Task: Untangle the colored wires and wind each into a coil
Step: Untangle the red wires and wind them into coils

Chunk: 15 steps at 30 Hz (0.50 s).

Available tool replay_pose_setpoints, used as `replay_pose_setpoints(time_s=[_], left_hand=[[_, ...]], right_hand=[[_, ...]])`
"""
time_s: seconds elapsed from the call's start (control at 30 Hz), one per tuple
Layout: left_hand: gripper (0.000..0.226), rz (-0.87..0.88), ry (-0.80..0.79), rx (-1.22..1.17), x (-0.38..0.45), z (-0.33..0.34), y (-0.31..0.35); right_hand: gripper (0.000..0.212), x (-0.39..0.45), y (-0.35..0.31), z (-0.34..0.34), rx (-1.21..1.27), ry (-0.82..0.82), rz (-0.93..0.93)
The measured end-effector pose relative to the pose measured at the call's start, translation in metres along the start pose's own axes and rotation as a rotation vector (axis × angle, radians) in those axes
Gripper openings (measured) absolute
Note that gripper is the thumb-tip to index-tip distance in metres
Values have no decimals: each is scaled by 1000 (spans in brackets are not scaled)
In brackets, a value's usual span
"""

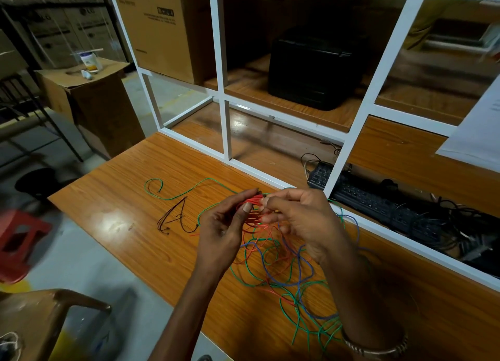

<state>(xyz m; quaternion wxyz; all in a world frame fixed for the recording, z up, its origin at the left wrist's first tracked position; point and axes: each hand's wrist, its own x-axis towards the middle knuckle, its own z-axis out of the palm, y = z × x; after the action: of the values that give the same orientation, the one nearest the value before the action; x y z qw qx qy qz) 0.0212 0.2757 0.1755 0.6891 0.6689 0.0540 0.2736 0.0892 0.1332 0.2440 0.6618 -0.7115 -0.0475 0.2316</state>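
Head view: left hand (224, 225) and right hand (300, 220) both pinch the red wire coil (253, 202) (fingers curled) above the tangled wires (284, 274) on the table (121, 198).

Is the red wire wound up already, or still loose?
Partly wound: both hands hold a small bundle of red wire, while more red trails into the tangle below.

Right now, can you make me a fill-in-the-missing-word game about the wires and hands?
Both hands, left hand and right hand, pinch a coil of ____ wire.
The dark brown wire lies on the ____.
The wire curling at the far left end of the table is ____.
Behind the white frame sits a black ____.

Missing words: red; table; green; keyboard
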Motion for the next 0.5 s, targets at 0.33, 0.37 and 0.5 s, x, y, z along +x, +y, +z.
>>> replay_pose_setpoints(time_s=[0.33, 0.37, 0.5], left_hand=[[28, -92, 131, -103, 0, 14, 0], [27, -91, 133, -96, 1, 14, 0], [27, -84, 122, -90, 1, 16, 2]], right_hand=[[11, -3, 5, 12, 248, 98, -115], [11, -2, 5, 13, 253, 114, -119], [11, 0, 8, 13, 168, 175, -172]])
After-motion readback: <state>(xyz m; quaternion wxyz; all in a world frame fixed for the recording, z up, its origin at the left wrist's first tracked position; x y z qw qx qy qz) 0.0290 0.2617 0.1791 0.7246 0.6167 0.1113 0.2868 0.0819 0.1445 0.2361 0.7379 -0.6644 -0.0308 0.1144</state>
